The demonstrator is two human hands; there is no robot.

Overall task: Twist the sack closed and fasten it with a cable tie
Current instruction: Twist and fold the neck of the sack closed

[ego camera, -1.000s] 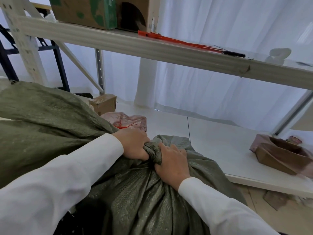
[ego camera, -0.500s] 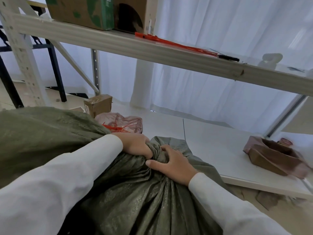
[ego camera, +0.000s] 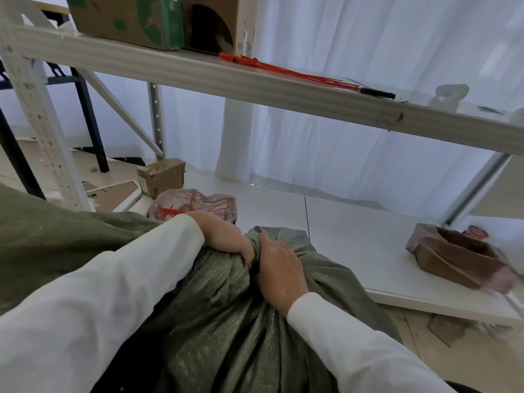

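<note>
- Sleeves of mine, both white, reach in from the bottom.
- My left hand (ego camera: pixel 226 239) grips the bunched neck of the green sack (ego camera: pixel 221 321), fingers curled tight.
- My right hand (ego camera: pixel 279 268) wraps the same neck, touching my left.
- Beyond, a pink bag (ego camera: pixel 195 205) lies on the white shelf (ego camera: pixel 368 236).
- Up high, red cable ties (ego camera: pixel 283 70) rest on the top shelf (ego camera: pixel 198 72).

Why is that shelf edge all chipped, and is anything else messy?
The upper shelf has a dark chip on its front edge. A crumpled brown box lies squashed on the lower shelf, and scraps litter the floor.
</note>
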